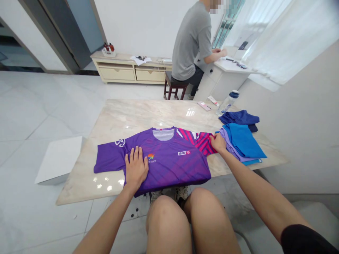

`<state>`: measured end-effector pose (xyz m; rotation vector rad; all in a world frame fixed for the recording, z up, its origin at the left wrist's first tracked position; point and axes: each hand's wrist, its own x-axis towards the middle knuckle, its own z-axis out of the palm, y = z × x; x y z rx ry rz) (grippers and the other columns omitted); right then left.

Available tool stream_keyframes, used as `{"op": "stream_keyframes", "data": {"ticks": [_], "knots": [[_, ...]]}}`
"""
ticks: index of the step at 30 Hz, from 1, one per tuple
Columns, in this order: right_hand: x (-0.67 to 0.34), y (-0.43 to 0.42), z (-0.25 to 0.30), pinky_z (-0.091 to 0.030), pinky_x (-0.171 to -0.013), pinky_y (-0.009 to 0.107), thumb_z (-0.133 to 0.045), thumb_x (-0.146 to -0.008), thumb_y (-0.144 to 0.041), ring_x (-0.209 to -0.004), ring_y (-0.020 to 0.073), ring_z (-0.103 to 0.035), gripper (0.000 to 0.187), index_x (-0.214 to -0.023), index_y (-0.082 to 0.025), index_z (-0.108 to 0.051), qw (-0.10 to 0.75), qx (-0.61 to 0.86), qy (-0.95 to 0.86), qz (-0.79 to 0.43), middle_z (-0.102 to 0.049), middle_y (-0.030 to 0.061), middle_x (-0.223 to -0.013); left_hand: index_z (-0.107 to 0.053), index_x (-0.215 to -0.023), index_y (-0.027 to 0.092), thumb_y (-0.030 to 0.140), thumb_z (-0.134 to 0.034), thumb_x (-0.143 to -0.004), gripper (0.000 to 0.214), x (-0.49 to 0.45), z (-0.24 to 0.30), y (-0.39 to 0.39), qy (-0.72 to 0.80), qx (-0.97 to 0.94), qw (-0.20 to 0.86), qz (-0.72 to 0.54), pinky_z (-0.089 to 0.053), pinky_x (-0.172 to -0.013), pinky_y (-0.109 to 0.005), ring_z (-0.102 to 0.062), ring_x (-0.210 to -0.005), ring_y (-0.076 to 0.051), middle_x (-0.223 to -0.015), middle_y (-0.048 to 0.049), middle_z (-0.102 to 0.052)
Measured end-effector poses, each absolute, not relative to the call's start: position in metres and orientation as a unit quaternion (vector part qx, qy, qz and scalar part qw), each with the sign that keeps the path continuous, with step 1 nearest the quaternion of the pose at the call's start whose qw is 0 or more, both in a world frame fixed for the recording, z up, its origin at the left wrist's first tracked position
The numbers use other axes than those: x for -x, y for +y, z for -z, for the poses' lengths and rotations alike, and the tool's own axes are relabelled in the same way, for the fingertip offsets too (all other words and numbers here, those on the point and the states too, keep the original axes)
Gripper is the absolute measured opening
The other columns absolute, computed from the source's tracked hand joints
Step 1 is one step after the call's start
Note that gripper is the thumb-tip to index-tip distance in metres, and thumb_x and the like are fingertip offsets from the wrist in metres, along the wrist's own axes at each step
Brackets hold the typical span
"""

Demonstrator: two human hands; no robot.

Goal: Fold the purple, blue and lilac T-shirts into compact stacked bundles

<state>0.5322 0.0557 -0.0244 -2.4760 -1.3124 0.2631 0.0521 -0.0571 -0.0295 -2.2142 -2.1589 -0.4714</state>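
A purple jersey (169,164) lies face up on the marble-topped table (127,113), its collar pointing away from me and its lower part hanging at the near edge. Its sleeve on the right has pink and dark stripes; the one on the left is plain purple with a white emblem. My left hand (136,169) rests flat on the chest at the left side, fingers stretched out. At the end of the striped sleeve, my right hand (218,142) has its fingers closed on the fabric. Just beyond it sits a pile of folded blue and lilac clothes (245,141).
Behind the pile are a dark blue garment (239,117), a clear bottle (228,103) with a blue lid and a pink phone (204,106). A white box (59,155) stands left of the table. Farther back, a person in grey (192,38) sits at a white desk (225,76).
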Motion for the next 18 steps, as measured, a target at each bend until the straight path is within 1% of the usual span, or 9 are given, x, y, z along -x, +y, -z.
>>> {"op": "stream_keyframes", "data": {"ticks": [2, 4, 8, 10, 13, 15, 17, 18], "knots": [[-0.538, 0.052, 0.018, -0.051, -0.105, 0.045, -0.056, -0.106, -0.039, -0.112, 0.0320, -0.068, 0.038, -0.127, -0.011, -0.069, 0.175, 0.862, -0.463, -0.106, -0.073, 0.0188, -0.116, -0.050, -0.167, 0.004, 0.035, -0.033, -0.111, 0.066, -0.052, 0.029, -0.058, -0.689, 0.708, 0.009, 0.157, -0.023, -0.137, -0.063, -0.039, -0.164, -0.038, -0.174, -0.0218, -0.048], [-0.544, 0.047, 0.013, -0.052, -0.104, 0.042, -0.056, -0.105, -0.039, -0.110, 0.0309, -0.069, 0.036, -0.124, -0.011, -0.070, 0.176, 0.863, -0.462, -0.103, -0.074, 0.0184, -0.115, -0.051, -0.166, 0.005, 0.035, -0.033, -0.111, 0.065, -0.052, 0.028, -0.058, -0.685, 0.710, 0.013, 0.161, -0.023, -0.137, -0.062, -0.040, -0.163, -0.039, -0.173, -0.0213, -0.049], [-0.553, 0.034, 0.004, -0.052, -0.109, 0.043, -0.068, -0.099, -0.037, -0.117, 0.0315, -0.070, 0.039, -0.127, -0.011, -0.073, 0.208, 0.851, -0.473, -0.097, -0.076, 0.0190, -0.122, -0.052, -0.165, 0.005, 0.035, -0.032, -0.110, 0.066, -0.052, 0.028, -0.057, -0.684, 0.710, 0.014, 0.164, -0.024, -0.136, -0.062, -0.040, -0.163, -0.039, -0.172, -0.0212, -0.050], [-0.554, 0.029, -0.001, -0.054, -0.107, 0.043, -0.074, -0.094, -0.037, -0.116, 0.0325, -0.072, 0.040, -0.125, -0.011, -0.076, 0.233, 0.847, -0.463, -0.114, -0.078, 0.0190, -0.119, -0.052, -0.165, 0.005, 0.036, -0.032, -0.110, 0.066, -0.052, 0.029, -0.056, -0.687, 0.708, 0.013, 0.166, -0.024, -0.136, -0.063, -0.040, -0.162, -0.039, -0.172, -0.0221, -0.051], [-0.553, 0.026, -0.005, -0.061, -0.090, 0.041, -0.078, -0.092, -0.038, -0.101, 0.0318, -0.076, 0.038, -0.117, -0.009, -0.080, 0.250, 0.855, -0.431, -0.144, -0.081, 0.0186, -0.104, -0.053, -0.164, 0.003, 0.036, -0.032, -0.109, 0.067, -0.053, 0.029, -0.055, -0.685, 0.709, 0.018, 0.166, -0.025, -0.135, -0.064, -0.042, -0.160, -0.040, -0.170, -0.0237, -0.052], [-0.552, 0.025, -0.006, -0.062, -0.079, 0.038, -0.077, -0.093, -0.039, -0.089, 0.0291, -0.076, 0.038, -0.117, -0.009, -0.080, 0.255, 0.856, -0.426, -0.144, -0.082, 0.0162, -0.095, -0.053, -0.163, 0.002, 0.036, -0.032, -0.109, 0.067, -0.053, 0.027, -0.055, -0.684, 0.711, 0.026, 0.163, -0.026, -0.135, -0.064, -0.043, -0.160, -0.041, -0.170, -0.0247, -0.052], [-0.551, 0.024, -0.008, -0.061, -0.074, 0.036, -0.076, -0.094, -0.039, -0.083, 0.0263, -0.075, 0.038, -0.119, -0.011, -0.080, 0.264, 0.851, -0.435, -0.132, -0.082, 0.0126, -0.090, -0.054, -0.162, 0.000, 0.035, -0.031, -0.109, 0.068, -0.054, 0.026, -0.056, -0.681, 0.714, 0.029, 0.162, -0.027, -0.134, -0.064, -0.044, -0.159, -0.041, -0.169, -0.0256, -0.052], [-0.550, 0.023, -0.009, -0.061, -0.075, 0.035, -0.075, -0.096, -0.040, -0.083, 0.0255, -0.074, 0.037, -0.119, -0.011, -0.080, 0.270, 0.847, -0.443, -0.120, -0.082, 0.0112, -0.088, -0.054, -0.162, 0.000, 0.036, -0.030, -0.109, 0.068, -0.054, 0.025, -0.056, -0.679, 0.716, 0.029, 0.163, -0.027, -0.134, -0.064, -0.044, -0.159, -0.041, -0.169, -0.0257, -0.052]]}}
